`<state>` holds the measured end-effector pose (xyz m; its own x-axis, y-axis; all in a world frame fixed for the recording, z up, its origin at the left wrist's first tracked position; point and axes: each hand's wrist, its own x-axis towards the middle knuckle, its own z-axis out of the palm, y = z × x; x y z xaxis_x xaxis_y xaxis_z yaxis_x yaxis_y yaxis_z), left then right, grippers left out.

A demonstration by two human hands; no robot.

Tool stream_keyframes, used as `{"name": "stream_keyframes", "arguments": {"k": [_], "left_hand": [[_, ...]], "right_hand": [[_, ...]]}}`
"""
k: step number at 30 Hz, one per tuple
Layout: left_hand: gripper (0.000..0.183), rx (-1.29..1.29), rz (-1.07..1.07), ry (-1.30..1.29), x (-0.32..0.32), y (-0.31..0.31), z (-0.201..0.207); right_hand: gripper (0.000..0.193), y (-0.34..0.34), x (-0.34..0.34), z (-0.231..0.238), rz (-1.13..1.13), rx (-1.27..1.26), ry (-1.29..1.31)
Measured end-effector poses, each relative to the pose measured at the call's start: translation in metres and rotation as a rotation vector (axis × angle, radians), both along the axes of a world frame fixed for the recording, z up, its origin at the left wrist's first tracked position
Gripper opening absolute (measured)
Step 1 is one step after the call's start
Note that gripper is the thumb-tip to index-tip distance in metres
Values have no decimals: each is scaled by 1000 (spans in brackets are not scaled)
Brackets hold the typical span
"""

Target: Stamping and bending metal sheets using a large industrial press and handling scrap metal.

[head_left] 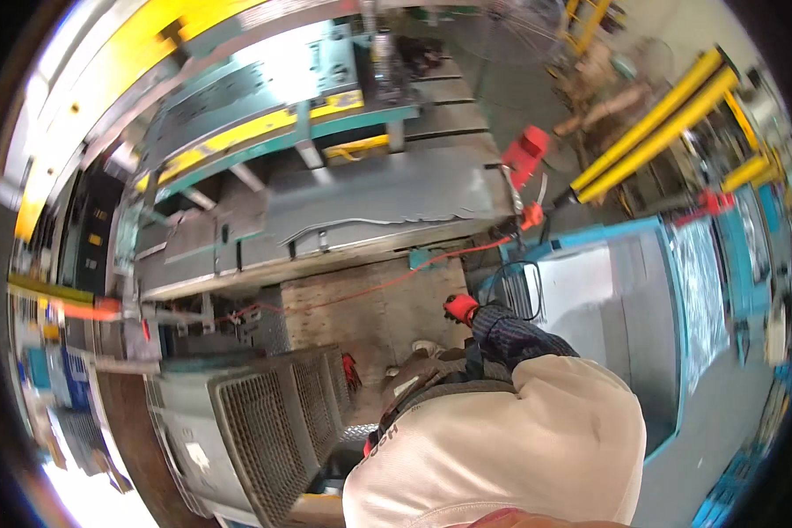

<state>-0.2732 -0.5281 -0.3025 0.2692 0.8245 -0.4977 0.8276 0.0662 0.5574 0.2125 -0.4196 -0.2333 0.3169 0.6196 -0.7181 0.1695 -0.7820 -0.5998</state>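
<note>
My right hand (460,308), in a red and black glove, hangs over the wooden floor panel (326,321), left of a blue-framed bin (678,339). Its fingers look curled in, and whatever they may hold is hidden. A dark patterned sleeve covers that forearm. Of my left hand (367,449) only a small red patch shows, low beside my body; its fingers are hidden. Ahead is the machine bed (370,189), with a grey metal sheet with a wavy front edge on it.
An orange cable (387,283) runs along the bed's front. A grey crate with mesh panels (260,431) stands at the lower left, near a red item (351,371) on the floor. Yellow posts (647,132) slant at the right. A black cable (537,295) loops over the bin's corner.
</note>
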Motion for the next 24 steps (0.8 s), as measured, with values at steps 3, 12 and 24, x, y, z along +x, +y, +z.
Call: {"name": "stream_keyframes", "arguments": {"k": [3, 12, 24], "left_hand": [[29, 49, -156, 5, -9, 43, 15], [29, 234, -429, -40, 59, 133, 83], [33, -460, 290, -525, 246, 184, 137]], "right_hand": [[28, -28, 25, 47, -379, 185, -533], [64, -50, 200, 95, -955, 277, -821], [51, -65, 253, 12, -245, 155, -960]]}}
